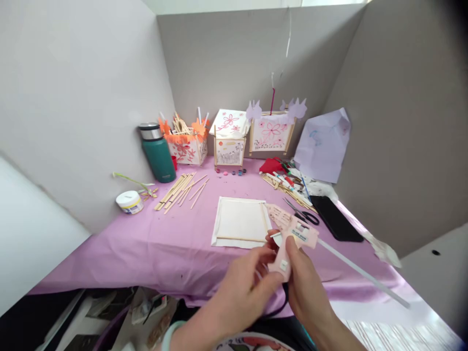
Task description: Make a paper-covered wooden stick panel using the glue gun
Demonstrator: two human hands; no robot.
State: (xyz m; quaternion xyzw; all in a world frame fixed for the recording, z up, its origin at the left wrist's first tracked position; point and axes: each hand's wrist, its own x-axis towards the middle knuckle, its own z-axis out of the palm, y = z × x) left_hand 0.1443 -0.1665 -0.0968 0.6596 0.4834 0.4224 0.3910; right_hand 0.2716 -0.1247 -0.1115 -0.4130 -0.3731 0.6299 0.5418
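A pink glue gun (pixel 296 238) is held over the near edge of the purple tablecloth (pixel 153 243). My right hand (pixel 305 287) is wrapped round its handle. My left hand (pixel 248 282) pinches the base of the handle from the left. A long white glue stick (pixel 361 273) juts out of the gun's back toward the right. Just beyond the gun's nozzle lies a white paper square (pixel 239 219) with thin wooden sticks along its edges.
Loose wooden sticks (pixel 179 190) lie at the left, with a white jar (pixel 129 201) and a green flask (pixel 158 153). Decorated paper lanterns (pixel 230 136) stand at the back. Scissors (pixel 305 213), a black phone (pixel 336 217) and craft clutter sit at the right. Grey partition walls surround the table.
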